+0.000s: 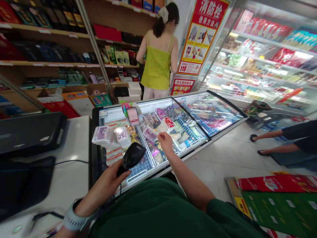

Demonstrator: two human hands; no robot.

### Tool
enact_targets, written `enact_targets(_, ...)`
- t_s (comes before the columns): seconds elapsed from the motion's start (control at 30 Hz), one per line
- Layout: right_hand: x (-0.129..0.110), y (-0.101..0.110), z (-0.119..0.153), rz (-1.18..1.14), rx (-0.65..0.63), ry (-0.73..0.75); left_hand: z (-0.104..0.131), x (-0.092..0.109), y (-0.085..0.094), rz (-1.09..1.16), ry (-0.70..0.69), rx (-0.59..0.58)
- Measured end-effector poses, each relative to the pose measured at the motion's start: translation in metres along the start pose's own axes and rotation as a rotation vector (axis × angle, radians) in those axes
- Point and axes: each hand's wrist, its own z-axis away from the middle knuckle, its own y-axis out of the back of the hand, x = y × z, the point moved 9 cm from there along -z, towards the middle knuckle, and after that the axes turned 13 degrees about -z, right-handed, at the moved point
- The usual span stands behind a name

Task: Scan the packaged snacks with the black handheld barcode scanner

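My left hand (pixel 111 177) is wrapped round the handle of a black handheld scanner (pixel 134 154), its head over the glass top of a chest freezer (pixel 198 145). Thumb and fingers of my right hand (pixel 165 142) are pinched together over the freezer, beside a pack with a purple label (pixel 150 133) that they seem to hold by its edge. Just behind my fingertips lies a clear pack with a red label (pixel 169 122). Clear packs with purple labels (pixel 101 134) and a second clear pack (pixel 122 134) rest on the glass left of the scanner.
A person in a yellow-green top (pixel 157 66) stands behind the freezer, facing away. Left is a white counter (pixel 74 142) with a black device (pixel 32 132). Another person's legs (pixel 277 142) show at right, near a green and red display (pixel 279 198).
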Motion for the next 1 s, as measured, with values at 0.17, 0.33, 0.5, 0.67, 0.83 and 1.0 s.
enact_targets(0.17, 0.0011, -0.0006, -0.0003, 0.006, -0.007, 0.007, -0.0011, -0.0032, -0.0005, -0.009, -0.01, 0.022)
enact_targets(0.33, 0.0032, -0.0005, -0.0009, 0.013, -0.008, 0.004, -0.0018, -0.0019, 0.0003, -0.012, -0.021, 0.029)
enact_targets(0.5, 0.0031, 0.0001, -0.0008, 0.016, -0.011, -0.002, -0.0028, 0.0004, 0.0004, -0.004, -0.017, 0.03)
enact_targets(0.67, 0.0004, 0.0008, -0.0008, 0.011, -0.009, -0.007, -0.005, -0.0026, -0.0022, 0.003, -0.001, 0.011)
enact_targets(0.83, -0.0017, 0.0013, -0.0004, 0.003, -0.002, -0.015, -0.0069, -0.003, -0.0044, 0.021, 0.007, -0.016)
enact_targets(1.0, -0.0008, 0.0013, -0.0009, -0.005, -0.004, -0.024, -0.008, 0.0001, -0.0019, 0.015, 0.031, -0.007)
